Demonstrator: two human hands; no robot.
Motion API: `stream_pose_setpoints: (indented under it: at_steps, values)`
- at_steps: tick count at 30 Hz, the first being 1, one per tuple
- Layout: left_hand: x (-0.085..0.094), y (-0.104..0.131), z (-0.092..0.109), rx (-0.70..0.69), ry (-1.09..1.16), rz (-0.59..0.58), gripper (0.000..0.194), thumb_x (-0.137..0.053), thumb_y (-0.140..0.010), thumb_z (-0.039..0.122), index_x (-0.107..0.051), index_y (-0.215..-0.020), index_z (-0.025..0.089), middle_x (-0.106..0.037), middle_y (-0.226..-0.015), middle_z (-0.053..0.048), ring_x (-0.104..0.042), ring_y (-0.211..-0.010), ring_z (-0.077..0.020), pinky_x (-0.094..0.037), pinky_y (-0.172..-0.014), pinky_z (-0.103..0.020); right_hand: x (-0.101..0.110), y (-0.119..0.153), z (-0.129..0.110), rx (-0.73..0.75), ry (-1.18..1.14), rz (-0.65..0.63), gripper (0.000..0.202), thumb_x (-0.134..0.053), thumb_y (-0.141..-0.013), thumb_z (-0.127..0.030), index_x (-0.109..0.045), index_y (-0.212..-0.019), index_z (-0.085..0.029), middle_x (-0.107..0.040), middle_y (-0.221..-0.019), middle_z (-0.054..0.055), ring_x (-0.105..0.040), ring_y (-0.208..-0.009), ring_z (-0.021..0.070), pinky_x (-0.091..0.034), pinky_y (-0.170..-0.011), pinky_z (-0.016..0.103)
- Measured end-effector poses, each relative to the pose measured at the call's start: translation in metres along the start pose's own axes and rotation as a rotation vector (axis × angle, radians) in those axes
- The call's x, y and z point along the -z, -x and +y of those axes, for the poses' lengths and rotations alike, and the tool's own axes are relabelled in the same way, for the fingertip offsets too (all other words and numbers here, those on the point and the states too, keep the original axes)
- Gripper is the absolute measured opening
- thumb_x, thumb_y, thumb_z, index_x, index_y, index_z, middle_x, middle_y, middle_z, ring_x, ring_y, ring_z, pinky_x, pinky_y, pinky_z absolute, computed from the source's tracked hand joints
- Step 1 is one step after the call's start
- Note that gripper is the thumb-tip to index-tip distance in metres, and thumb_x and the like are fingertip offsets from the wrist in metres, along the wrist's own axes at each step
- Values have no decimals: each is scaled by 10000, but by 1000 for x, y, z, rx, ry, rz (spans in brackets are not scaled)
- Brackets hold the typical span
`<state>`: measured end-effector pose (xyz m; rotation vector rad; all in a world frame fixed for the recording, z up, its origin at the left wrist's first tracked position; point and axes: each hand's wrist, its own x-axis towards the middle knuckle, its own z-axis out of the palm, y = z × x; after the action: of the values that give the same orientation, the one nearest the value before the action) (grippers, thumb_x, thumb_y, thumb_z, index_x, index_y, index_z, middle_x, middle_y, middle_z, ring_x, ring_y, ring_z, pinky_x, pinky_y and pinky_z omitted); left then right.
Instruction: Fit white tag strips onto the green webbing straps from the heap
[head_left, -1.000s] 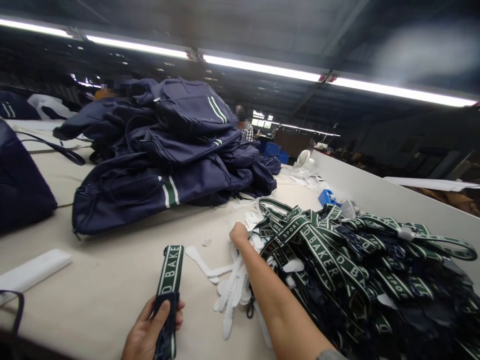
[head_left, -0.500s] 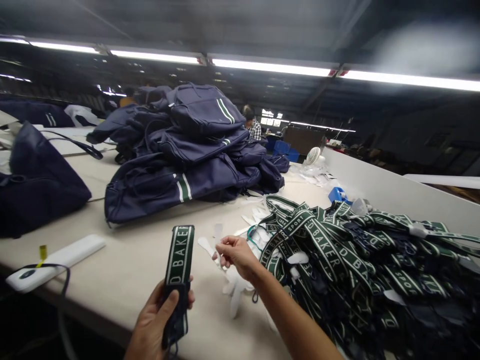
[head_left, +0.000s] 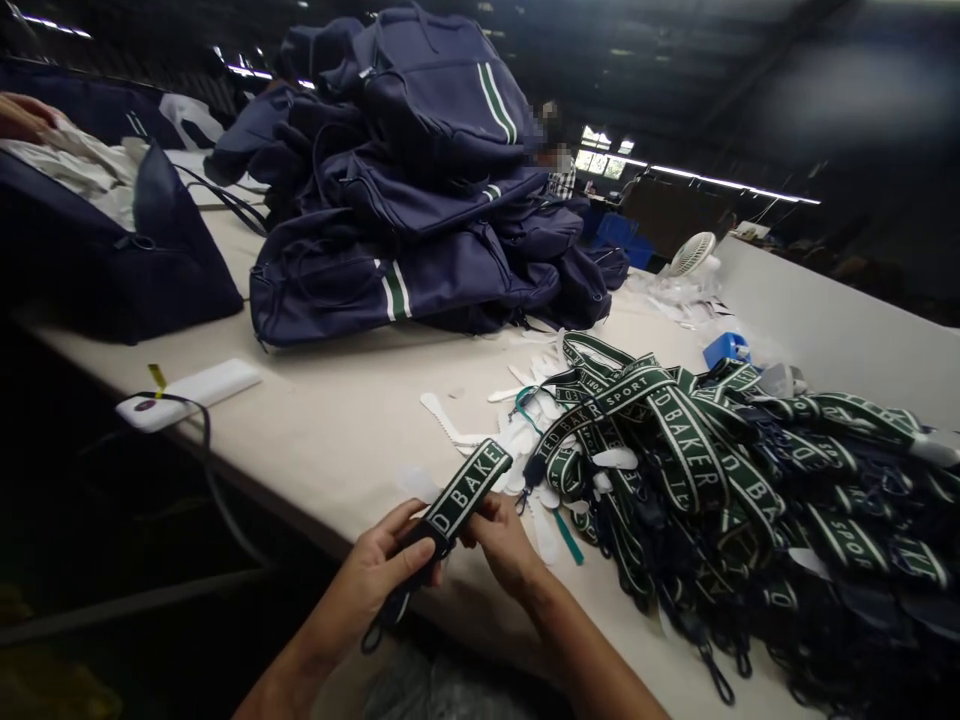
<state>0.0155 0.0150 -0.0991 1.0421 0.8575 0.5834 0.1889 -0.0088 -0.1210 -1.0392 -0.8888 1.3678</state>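
Observation:
My left hand (head_left: 396, 552) is closed around a folded strap (head_left: 466, 490), dark green with white edge stripes and white lettering. The strap slants up to the right, and a dark cord loop hangs from its lower end. Against the strap's right side my right hand (head_left: 504, 540) has its fingers curled in. Its fingertips are behind the strap, so what they pinch is hidden. White plastic strips (head_left: 541, 530) lie scattered just beyond that hand. To the right spreads a large heap of similar lettered straps (head_left: 686, 450), some ending in dark cord loops.
Navy bags (head_left: 442, 270) with green and white stripes are piled at the back. Another bag (head_left: 172, 260) stands open at the left, holding white paper, with another person's hand (head_left: 26, 115) at it. A white device (head_left: 195, 392) with a cable lies on the table's edge (head_left: 330, 520).
My right hand has come from the white strips to the strap in my left hand. The strap has tilted rightward. My view has dropped, and another person's hand and white paper now show at left.

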Motion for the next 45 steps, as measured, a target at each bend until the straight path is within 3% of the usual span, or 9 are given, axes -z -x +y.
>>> stream_pose_setpoints:
  at_steps: [5, 11, 14, 22, 27, 33, 37, 40, 45]
  values:
    - [2, 1, -1, 14, -60, 34, 404, -735, -773, 420, -643, -1098, 199, -688, -811, -38, -616, -686, -166, -468, -649, -239, 9, 11, 9, -22, -137, -121, 166, -731, -689, -291, -718, -804, -172, -580, -672, -5, -441, -584, 105, -355, -554, 235]
    - [-5, -3, -8, -18, -208, 112, 463, -768, -722, 460, -695, -1101, 206, -725, -952, -59, -667, -804, -219, -522, -735, -270, 10, 11, 19, -79, -121, 63, 330, -799, -686, -434, -751, -870, -165, -569, -627, -19, -347, -511, 66, -279, -483, 212]
    - [-10, -8, -13, -62, -318, 189, 484, -720, -753, 517, -709, -1112, 192, -739, -888, -67, -671, -776, -235, -519, -689, -278, 7, 9, 16, -71, -144, 57, 312, -812, -662, -438, -738, -796, -167, -601, -632, -8, -464, -553, 103, -393, -541, 239]
    - [-10, -17, -13, -10, -252, 358, 501, -709, -719, 598, -725, -915, 137, -723, -717, -80, -644, -639, -208, -467, -546, -254, 6, 13, 20, 56, 151, 295, 319, -808, -686, -285, -612, -924, -205, -568, -587, -66, -507, -540, 110, -394, -550, 238]
    - [-7, -20, -9, 40, -144, 266, 455, -716, -732, 568, -673, -900, 147, -726, -750, -74, -669, -655, -206, -474, -553, -249, 8, 15, 16, 55, 186, 94, 145, -752, -742, -312, -692, -769, -183, -687, -709, 17, -616, -640, 147, -470, -631, 266]
    - [3, -24, -8, 29, -141, 273, 412, -732, -735, 524, -684, -898, 148, -743, -803, -79, -697, -746, -219, -519, -722, -286, 21, 14, 12, -112, 176, -127, 320, -555, -815, -236, -731, -1082, -218, -667, -628, -27, -546, -482, 105, -450, -569, 250]
    - [10, -24, -4, 63, -218, 236, 393, -703, -758, 519, -693, -879, 145, -731, -744, -72, -673, -702, -213, -494, -651, -275, 25, 12, 16, -92, 214, -199, 340, -549, -840, -230, -712, -1140, -228, -733, -764, 15, -645, -641, 145, -466, -604, 246]
    - [12, -25, -3, 52, -298, 195, 397, -692, -757, 521, -709, -862, 139, -734, -774, -71, -658, -723, -207, -475, -660, -266, 23, 8, 19, 35, 393, -151, 260, -577, -890, -322, -741, -1063, -217, -737, -818, 50, -652, -665, 158, -485, -606, 255]
    - [16, -33, -8, -13, -482, 195, 437, -617, -784, 557, -721, -876, 144, -735, -827, -67, -654, -790, -239, -467, -696, -291, 15, 1, 17, 537, 934, -41, 284, -490, -971, -298, -760, -985, -213, -694, -864, 78, -632, -783, 161, -487, -721, 261]
